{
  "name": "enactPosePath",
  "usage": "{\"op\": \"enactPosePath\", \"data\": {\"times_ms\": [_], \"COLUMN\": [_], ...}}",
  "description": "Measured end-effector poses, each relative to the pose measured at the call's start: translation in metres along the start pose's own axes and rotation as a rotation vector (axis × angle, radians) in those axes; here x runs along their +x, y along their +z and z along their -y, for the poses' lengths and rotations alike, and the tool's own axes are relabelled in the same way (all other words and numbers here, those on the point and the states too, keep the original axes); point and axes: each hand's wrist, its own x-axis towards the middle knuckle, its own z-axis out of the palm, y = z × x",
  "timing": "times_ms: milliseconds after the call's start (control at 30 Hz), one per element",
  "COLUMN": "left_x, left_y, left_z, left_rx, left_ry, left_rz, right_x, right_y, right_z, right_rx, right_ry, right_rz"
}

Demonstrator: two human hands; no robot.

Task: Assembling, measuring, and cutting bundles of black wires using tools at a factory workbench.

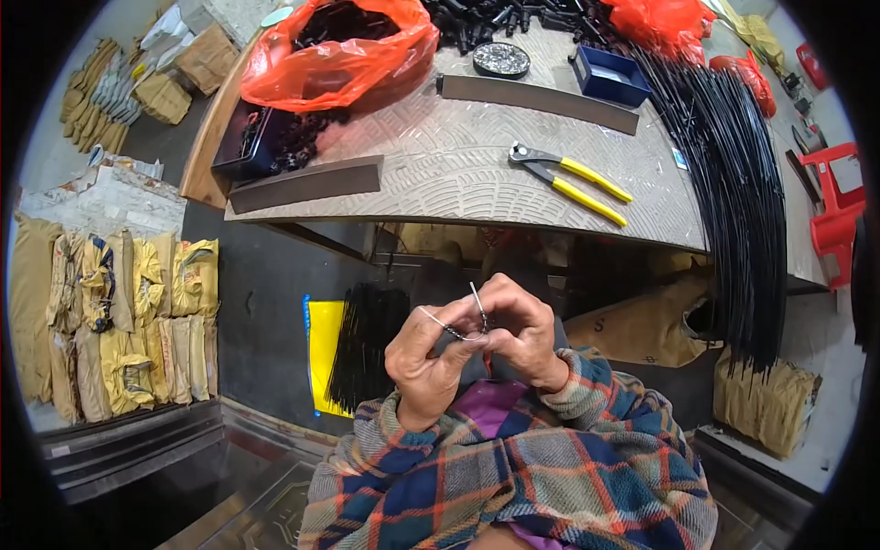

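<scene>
Between my hands, above my lap, is a thin silvery wire (477, 297) bent into a curve, with small dark bits along it. My left hand (425, 367) pinches its lower part between thumb and fingertips. The fingers of my right hand (521, 335) are closed on the same wire from the other side, and one wire end sticks up between the hands. Something small and red hangs just below the right fingers; its kind is hidden. On the table edge ahead lie pincers (570, 181) with yellow handles, touched by neither hand.
A textured table (440, 197) spans the front. It bears a red plastic bag (339, 55), two dark flat strips (307, 186), a blue box (611, 73), a round tin (501, 60) and long black rods (733, 165) overhanging its right edge. Wrapped bundles (137, 321) stand at left.
</scene>
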Motion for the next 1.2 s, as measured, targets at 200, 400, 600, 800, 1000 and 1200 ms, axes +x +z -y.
{"op": "enactPosePath", "data": {"times_ms": [200, 400, 600, 800, 1000, 1200], "left_x": [0.013, 0.02, 0.019, 0.011, 0.009, 0.034], "left_y": [-0.009, -0.041, -0.04, -0.04, -0.047, -0.019], "left_z": [0.001, 0.013, 0.018, 0.024, 0.029, 0.006], "left_rx": [-0.419, -0.763, -0.733, -0.757, -0.797, -0.906], "left_ry": [-0.223, -0.351, -0.309, -0.289, -0.303, -0.303], "left_rz": [0.138, 0.555, 0.394, 0.401, 0.209, 0.092], "right_x": [0.02, 0.12, 0.24, 0.278, 0.23, 0.143], "right_y": [0.006, -0.008, 0.041, 0.056, 0.057, 0.021], "right_z": [0.026, 0.061, -0.059, -0.101, -0.035, 0.095], "right_rx": [-0.059, -0.083, -1.269, -1.739, -0.918, -0.524], "right_ry": [0.087, 0.674, -0.402, -0.338, 0.015, 0.226], "right_rz": [0.148, 0.979, 0.502, 0.399, 0.452, 0.578]}}
